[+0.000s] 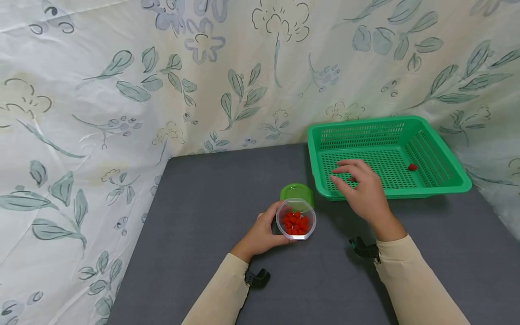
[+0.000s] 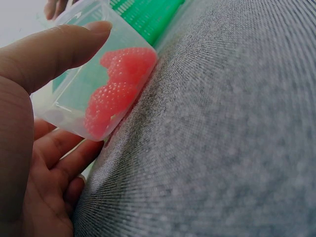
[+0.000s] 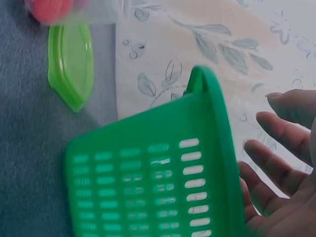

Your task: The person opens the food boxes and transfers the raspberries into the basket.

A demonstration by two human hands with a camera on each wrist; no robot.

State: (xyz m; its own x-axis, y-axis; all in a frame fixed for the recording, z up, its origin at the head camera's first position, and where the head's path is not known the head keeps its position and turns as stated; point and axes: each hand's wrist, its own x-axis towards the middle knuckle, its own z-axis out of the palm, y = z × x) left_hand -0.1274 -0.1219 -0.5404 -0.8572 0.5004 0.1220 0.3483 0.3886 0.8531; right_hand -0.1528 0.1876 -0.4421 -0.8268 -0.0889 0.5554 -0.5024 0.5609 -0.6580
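grey table (image 1: 203,212) | floral cloth backdrop (image 1: 122,90) | green lid (image 1: 297,192) behind container

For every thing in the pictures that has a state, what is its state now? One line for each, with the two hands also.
clear container: open, lid off, upright on the grey mat, partly filled with red berries.
green lid: off, lying on the mat just behind the container.
green basket: upright, holding one red berry.
left hand: grips the container's side.
right hand: relaxed, holds nothing, over the basket's front rim.
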